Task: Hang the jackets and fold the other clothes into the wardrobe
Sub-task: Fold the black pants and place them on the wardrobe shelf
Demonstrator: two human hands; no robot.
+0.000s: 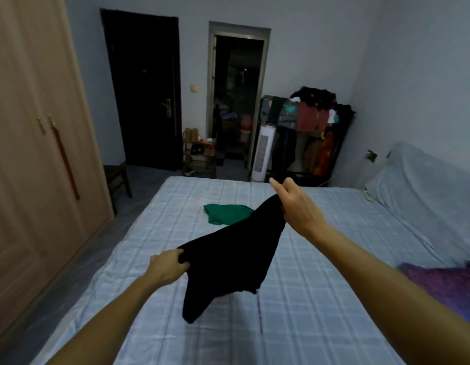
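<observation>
Currently holds black garment (228,259) spread above bed (320,299), pinching near edge with left hand (168,267), clutching far corner with right hand (294,204). Looks light, limp, prone to sagging; best gripped at corners or seams for folding.

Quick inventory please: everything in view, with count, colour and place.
bed: 1, pale blue checked sheet, centre
black garment: 1, black, held above the bed
green garment: 1, green, on the bed, beyond it
wardrobe: 1, beige, left, doors closed
stool: 1, brown, beside the wardrobe
door: 1, dark, far wall, closed
tower fan: 1, white, past the bed
clothes rack: 1, dark, piled with clothes, far right
blanket: 1, purple, lower right
left hand, right hand: 2 hands, bare, each gripping the black garment
</observation>
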